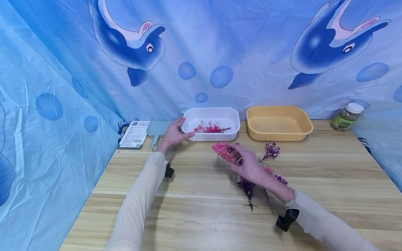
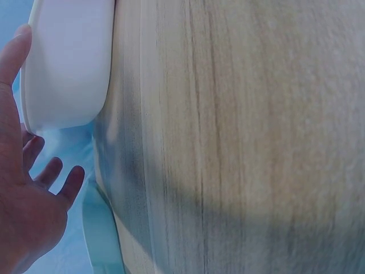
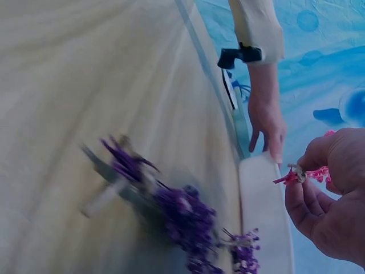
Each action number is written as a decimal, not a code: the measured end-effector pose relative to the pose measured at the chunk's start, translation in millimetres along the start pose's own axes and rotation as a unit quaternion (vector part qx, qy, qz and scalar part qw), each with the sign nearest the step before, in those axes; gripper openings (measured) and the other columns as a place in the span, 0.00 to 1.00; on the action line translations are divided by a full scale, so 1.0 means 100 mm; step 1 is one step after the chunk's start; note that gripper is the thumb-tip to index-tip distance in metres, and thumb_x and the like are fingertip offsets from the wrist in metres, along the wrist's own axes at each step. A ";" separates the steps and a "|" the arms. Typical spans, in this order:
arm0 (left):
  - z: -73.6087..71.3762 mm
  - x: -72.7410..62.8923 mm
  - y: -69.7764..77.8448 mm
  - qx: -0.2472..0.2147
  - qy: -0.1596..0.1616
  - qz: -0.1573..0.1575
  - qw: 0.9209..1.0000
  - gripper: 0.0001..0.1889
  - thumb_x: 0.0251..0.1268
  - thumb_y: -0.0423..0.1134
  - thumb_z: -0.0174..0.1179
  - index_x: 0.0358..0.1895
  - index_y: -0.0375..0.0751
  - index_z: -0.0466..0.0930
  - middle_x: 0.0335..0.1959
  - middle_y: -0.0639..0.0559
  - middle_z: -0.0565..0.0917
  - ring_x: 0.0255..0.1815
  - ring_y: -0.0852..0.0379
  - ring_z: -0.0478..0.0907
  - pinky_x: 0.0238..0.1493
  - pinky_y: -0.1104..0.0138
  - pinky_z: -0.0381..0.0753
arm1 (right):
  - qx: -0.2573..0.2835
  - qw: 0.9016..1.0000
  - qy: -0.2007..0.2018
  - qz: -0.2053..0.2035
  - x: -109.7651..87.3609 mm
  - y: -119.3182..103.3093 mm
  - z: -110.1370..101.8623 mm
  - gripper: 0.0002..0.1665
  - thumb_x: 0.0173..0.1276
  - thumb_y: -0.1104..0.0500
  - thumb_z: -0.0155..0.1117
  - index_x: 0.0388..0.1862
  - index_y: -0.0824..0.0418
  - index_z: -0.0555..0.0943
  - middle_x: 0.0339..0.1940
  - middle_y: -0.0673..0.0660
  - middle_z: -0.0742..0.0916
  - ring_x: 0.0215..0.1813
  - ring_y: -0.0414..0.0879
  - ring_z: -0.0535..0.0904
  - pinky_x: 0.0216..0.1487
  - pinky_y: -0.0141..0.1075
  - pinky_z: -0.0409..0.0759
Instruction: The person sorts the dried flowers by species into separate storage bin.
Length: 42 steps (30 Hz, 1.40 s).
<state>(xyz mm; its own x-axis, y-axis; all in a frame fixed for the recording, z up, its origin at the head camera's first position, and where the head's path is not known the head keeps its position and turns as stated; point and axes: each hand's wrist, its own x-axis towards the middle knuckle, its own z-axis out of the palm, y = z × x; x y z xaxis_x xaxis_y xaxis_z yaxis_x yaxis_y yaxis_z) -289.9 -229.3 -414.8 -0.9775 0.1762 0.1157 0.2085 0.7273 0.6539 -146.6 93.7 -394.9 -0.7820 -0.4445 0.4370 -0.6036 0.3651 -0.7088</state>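
Observation:
My left hand [image 1: 173,135] is at the left end of a white plastic tub [image 1: 211,137], thumb along the front rim and fingers spread by the left side. Pink dried flowers [image 1: 209,128] lie inside that tub. My right hand [image 1: 252,169] pinches a sprig of pink dried flowers [image 1: 221,150] above the table in front of the tub. In the right wrist view its tied stem end [image 3: 293,174] sticks out between thumb and fingers. Below the right hand, purple dried flowers [image 1: 246,188] lie on the wood, partly hidden by the hand and forearm.
A yellow tub [image 1: 279,136] stands right of the white one. Farther right is a jar with a white lid [image 1: 347,116]. A light blue dustpan-like tool [image 1: 154,129] and a printed packet [image 1: 135,134] lie at the left back. More purple flowers [image 1: 271,150] are near the yellow tub.

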 end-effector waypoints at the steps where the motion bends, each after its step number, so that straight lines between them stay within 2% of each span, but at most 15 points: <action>1: 0.00 0.00 0.00 0.000 -0.001 0.001 1.000 0.53 0.55 0.58 0.73 0.77 0.35 0.55 0.80 0.43 0.54 0.80 0.46 0.46 0.76 0.51 0.49 | -0.002 1.000 0.000 -0.001 0.03 0.00 -0.02 0.42 0.51 0.80 0.72 0.67 0.71 0.70 0.35 0.58 0.84 0.34 0.47 0.83 0.33 0.32 0.85; 7: -0.01 0.00 0.00 -0.002 -0.003 0.004 1.000 0.52 0.56 0.56 0.73 0.77 0.34 0.55 0.80 0.41 0.53 0.80 0.45 0.46 0.76 0.50 0.48 | -0.002 1.000 -0.011 -0.002 0.20 0.02 -0.14 0.41 0.54 0.78 0.71 0.68 0.71 0.70 0.36 0.58 0.85 0.35 0.48 0.82 0.35 0.34 0.85; 16: -0.01 -0.01 0.01 -0.006 -0.002 0.004 1.000 0.52 0.57 0.57 0.72 0.77 0.34 0.55 0.80 0.42 0.54 0.79 0.45 0.47 0.76 0.51 0.49 | 0.018 0.999 -0.018 0.028 0.40 0.02 -0.24 0.40 0.57 0.76 0.70 0.70 0.65 0.71 0.38 0.57 0.86 0.38 0.49 0.82 0.37 0.36 0.85; 25: -0.01 -0.01 0.02 -0.006 0.002 0.006 1.000 0.52 0.56 0.57 0.73 0.77 0.34 0.56 0.79 0.42 0.55 0.79 0.44 0.47 0.76 0.49 0.49 | 0.033 0.998 -0.017 0.051 0.53 0.00 -0.31 0.38 0.59 0.75 0.68 0.69 0.67 0.70 0.38 0.60 0.86 0.40 0.52 0.82 0.40 0.37 0.85; 32: 0.00 0.00 -0.02 -0.005 0.000 0.006 1.000 0.52 0.56 0.56 0.73 0.77 0.34 0.55 0.80 0.42 0.54 0.79 0.44 0.47 0.76 0.50 0.49 | 0.017 0.999 -0.019 0.045 0.67 0.05 -0.33 0.36 0.61 0.74 0.67 0.69 0.68 0.70 0.39 0.60 0.86 0.40 0.52 0.83 0.43 0.41 0.85; 38: 0.00 0.00 -0.01 -0.007 0.004 0.009 1.000 0.52 0.56 0.55 0.73 0.76 0.33 0.56 0.79 0.41 0.55 0.79 0.43 0.48 0.76 0.49 0.49 | -0.007 0.999 -0.026 0.036 0.84 0.15 -0.37 0.31 0.65 0.70 0.65 0.68 0.69 0.72 0.38 0.60 0.86 0.39 0.52 0.83 0.38 0.38 0.84; 42: 0.00 0.00 0.00 -0.009 0.003 0.003 1.000 0.52 0.56 0.56 0.73 0.77 0.34 0.56 0.79 0.42 0.55 0.79 0.44 0.47 0.76 0.49 0.48 | -0.027 0.998 -0.034 0.038 0.97 0.24 -0.40 0.30 0.67 0.69 0.63 0.68 0.70 0.72 0.39 0.62 0.87 0.40 0.54 0.83 0.37 0.40 0.83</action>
<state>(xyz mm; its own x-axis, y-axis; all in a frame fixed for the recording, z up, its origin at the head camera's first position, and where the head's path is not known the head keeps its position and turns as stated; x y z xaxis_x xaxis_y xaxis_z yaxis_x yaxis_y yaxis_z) -290.2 -229.4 -415.1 -0.9763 0.1767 0.1253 0.2148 0.7144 0.6659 -243.5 92.2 -346.9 -0.8144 -0.4684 0.3426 -0.5518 0.4419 -0.7073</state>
